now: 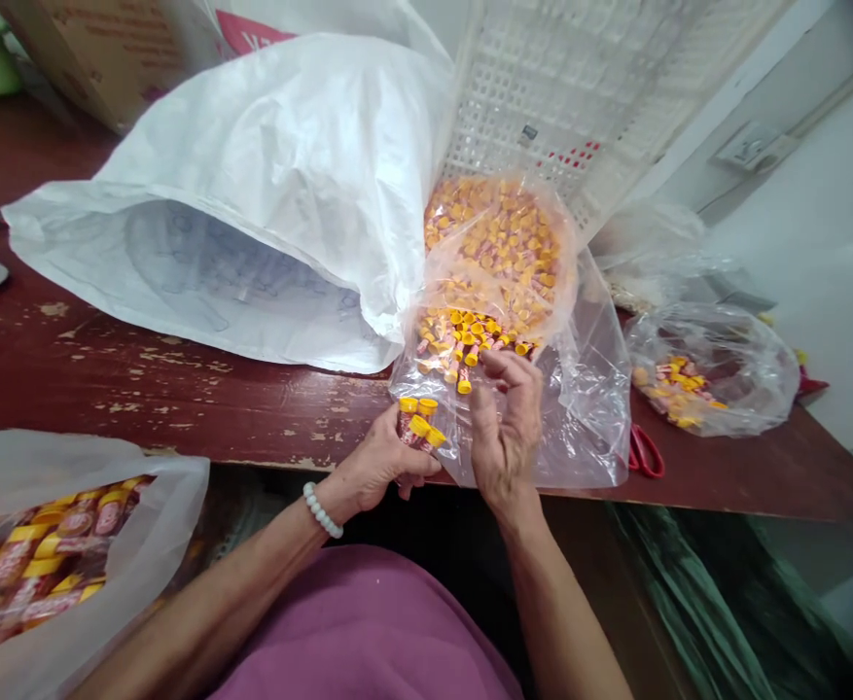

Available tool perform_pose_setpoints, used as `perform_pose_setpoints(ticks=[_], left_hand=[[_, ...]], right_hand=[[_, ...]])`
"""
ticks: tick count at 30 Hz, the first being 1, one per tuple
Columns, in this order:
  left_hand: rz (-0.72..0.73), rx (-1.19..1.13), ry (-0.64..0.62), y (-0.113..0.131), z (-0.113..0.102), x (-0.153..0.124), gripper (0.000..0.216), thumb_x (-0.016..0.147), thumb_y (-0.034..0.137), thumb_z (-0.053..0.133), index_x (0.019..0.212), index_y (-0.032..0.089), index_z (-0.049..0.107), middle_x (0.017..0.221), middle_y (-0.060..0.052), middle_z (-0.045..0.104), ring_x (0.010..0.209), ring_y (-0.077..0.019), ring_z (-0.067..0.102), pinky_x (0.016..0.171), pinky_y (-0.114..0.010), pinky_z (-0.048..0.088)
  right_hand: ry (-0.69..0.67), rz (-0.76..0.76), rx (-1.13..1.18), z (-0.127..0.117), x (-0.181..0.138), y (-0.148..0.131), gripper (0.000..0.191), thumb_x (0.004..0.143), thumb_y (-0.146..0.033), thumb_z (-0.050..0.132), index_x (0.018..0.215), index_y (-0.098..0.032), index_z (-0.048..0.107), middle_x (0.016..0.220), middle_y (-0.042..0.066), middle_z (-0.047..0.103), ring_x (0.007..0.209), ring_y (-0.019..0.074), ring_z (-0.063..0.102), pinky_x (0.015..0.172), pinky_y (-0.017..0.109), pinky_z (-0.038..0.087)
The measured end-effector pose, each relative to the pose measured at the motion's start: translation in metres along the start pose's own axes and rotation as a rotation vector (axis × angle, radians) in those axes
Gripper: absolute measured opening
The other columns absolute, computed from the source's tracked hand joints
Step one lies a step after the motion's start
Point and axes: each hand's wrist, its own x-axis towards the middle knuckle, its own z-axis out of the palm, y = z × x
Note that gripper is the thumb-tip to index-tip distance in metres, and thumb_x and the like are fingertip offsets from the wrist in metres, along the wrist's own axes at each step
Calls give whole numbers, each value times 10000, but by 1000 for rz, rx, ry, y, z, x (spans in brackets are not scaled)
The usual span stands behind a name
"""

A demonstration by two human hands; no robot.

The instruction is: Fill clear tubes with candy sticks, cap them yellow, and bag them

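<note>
My left hand (380, 465) is closed around a small bunch of yellow-capped tubes (418, 421), held upright at the table's front edge. My right hand (508, 420) reaches into the mouth of a clear plastic bag (586, 389) that is full of the same yellow-capped tubes (495, 243). Its fingers curl over the loose tubes (462, 345) at the bag's opening and touch them; whether they grip one is hidden.
A big white woven sack (251, 194) lies open on the dark red table (105, 379). Behind stands a white lattice crate (586, 87). A second clear bag (714, 369) and red scissors (645, 452) lie at right. A bag of packed tubes (39, 554) sits lower left.
</note>
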Motion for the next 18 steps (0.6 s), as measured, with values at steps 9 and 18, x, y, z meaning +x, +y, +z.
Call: perform_pose_setpoints(ticks=[9, 18], left_hand=[[35, -181, 102, 5, 5, -3, 503, 519, -2, 604, 989, 154, 513, 841, 17, 583, 688, -101, 545, 575, -190, 439], [72, -75, 84, -4, 2, -3, 474, 509, -10, 576, 947, 149, 490, 807, 28, 543, 721, -107, 509, 608, -200, 417]], right_hand=[[-458, -78, -230, 7, -49, -10, 718, 623, -366, 735, 1255, -172, 458, 1225, 131, 541, 1122, 297, 460, 955, 469, 336], [-336, -149, -136, 12, -51, -4, 505, 630, -324, 689, 1096, -177, 561, 1049, 101, 623, 956, 248, 545, 856, 410, 381]])
